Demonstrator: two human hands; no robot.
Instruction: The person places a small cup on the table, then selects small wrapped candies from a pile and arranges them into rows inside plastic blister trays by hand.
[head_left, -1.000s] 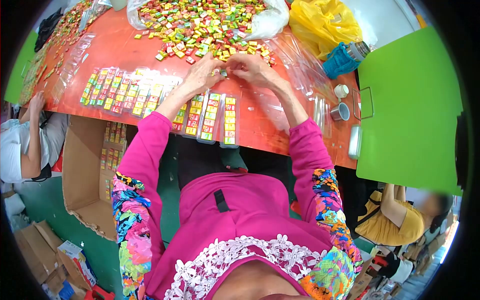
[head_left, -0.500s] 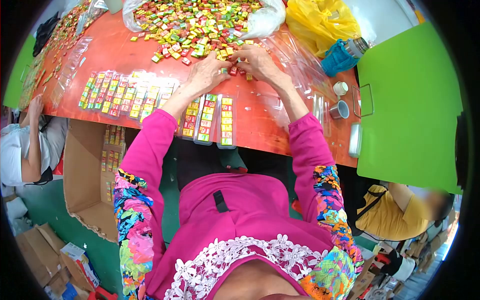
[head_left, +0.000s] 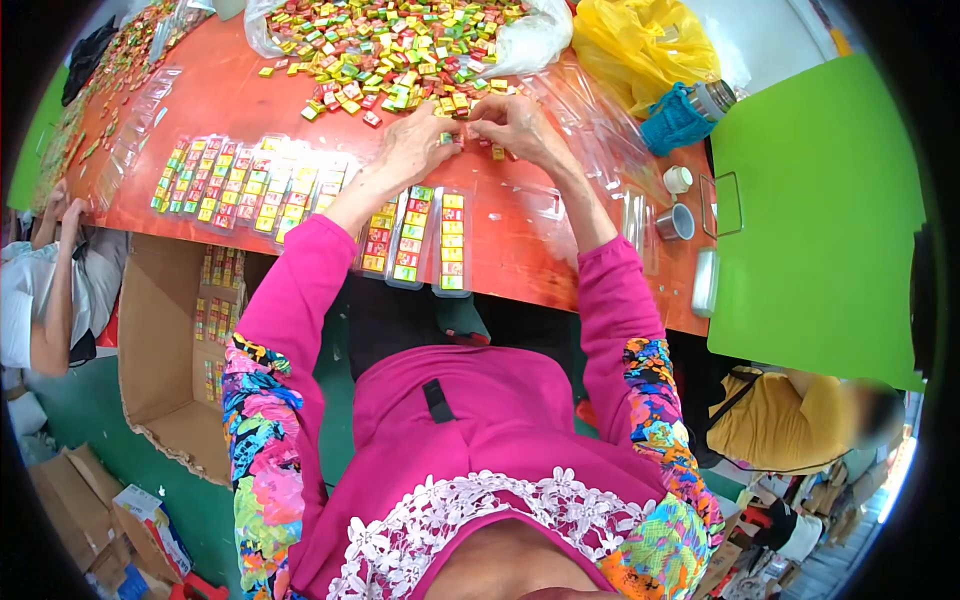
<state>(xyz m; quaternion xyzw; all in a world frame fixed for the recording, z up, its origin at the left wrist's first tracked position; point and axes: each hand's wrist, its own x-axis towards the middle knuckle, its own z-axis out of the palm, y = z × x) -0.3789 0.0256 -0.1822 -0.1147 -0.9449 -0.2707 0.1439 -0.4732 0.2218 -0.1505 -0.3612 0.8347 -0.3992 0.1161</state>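
My left hand (head_left: 416, 146) is at the near edge of a heap of small coloured boxes (head_left: 400, 50), its fingers curled around a small green-and-yellow box (head_left: 447, 138). Close by on the right, my right hand (head_left: 518, 130) has thumb and fingers drawn together; what lies between them is too small to make out. A few loose boxes (head_left: 498, 152) sit under its palm. Nearer my body stand narrow clear plastic trays filled with rows of the boxes, among them one tray (head_left: 453, 292) between my forearms and several more to the left.
Clear empty trays (head_left: 600, 110) lie stacked at the right, near a yellow plastic bag (head_left: 640, 50), a bottle in a blue cover (head_left: 670, 122) and a grey cup (head_left: 677, 222). A cardboard box (head_left: 160, 340) with filled trays stands below the left edge. Other people sit at both sides.
My hands stay close together by the heap. The right hand's fingers have closed in, and the red boxes seen between the hands are no longer visible there. The view has shifted slightly.
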